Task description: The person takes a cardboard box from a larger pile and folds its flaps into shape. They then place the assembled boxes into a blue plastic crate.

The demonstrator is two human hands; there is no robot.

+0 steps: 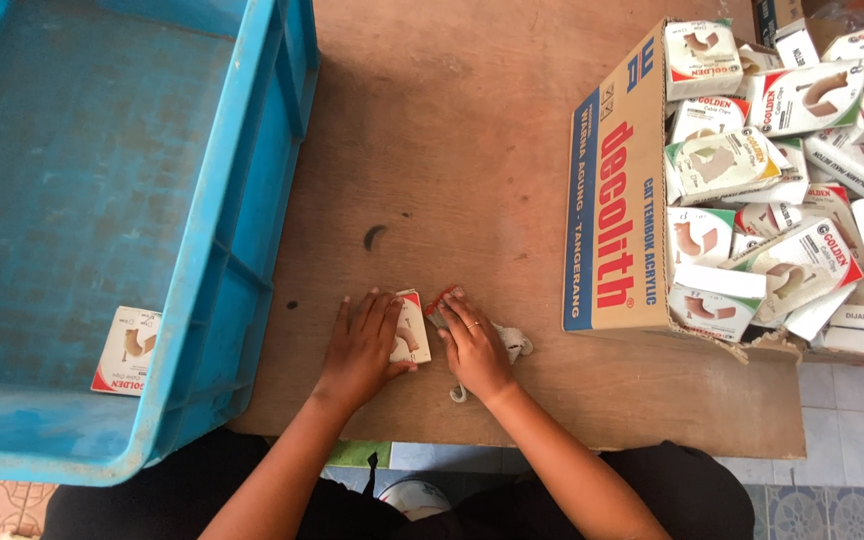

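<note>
A small white box (413,330) with a red corner lies on the brown wooden table (452,150) near its front edge. My left hand (360,347) presses flat on the box's left part. My right hand (474,347) rests just right of it, fingers on the box's open red-and-white flap (441,299). Small white pieces (515,345) show under and beside my right hand. Both hands lie side by side, nearly touching.
A large blue plastic crate (232,260) fills the left side, with one small white box (127,350) on its floor. At the right, an open cardboard carton (617,200) holds several similar small white boxes (802,120). Tiled floor shows below the table edge.
</note>
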